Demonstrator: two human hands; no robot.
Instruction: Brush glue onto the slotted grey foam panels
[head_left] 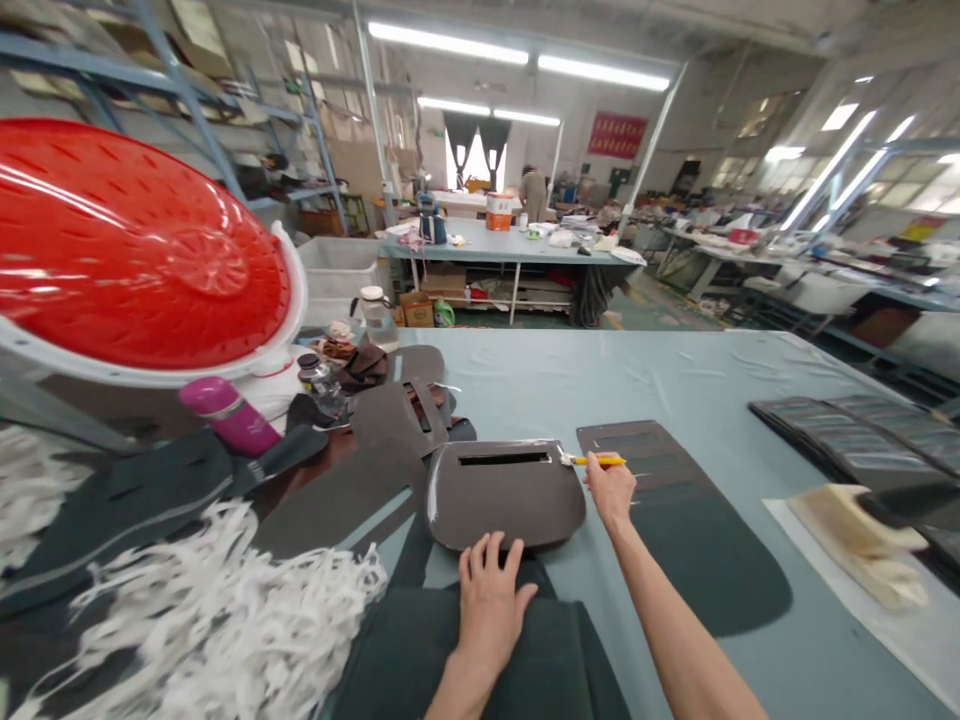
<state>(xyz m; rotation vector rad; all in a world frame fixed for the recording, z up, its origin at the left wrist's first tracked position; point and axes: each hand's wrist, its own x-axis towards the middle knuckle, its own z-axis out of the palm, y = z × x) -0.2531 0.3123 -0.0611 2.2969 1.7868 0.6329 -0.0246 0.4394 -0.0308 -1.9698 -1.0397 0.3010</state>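
Observation:
A brown leather panel (502, 492) with a narrow slot near its top lies flat on the pale grey table (600, 380). My left hand (491, 590) rests flat on the panel's near edge, fingers stretched out. My right hand (611, 487) pinches a yellow-handled brush (592, 460), whose tip touches the panel's upper right corner. Under the right hand lies a dark grey slotted sheet (675, 500).
Several dark cut pieces (397, 410) are piled at left, with a pink bottle (229, 415), a red fan (127, 250) and white shredded strips (217, 600). Stacked dark panels (847, 430) and a foam block (855, 530) sit at right. A person stands far back.

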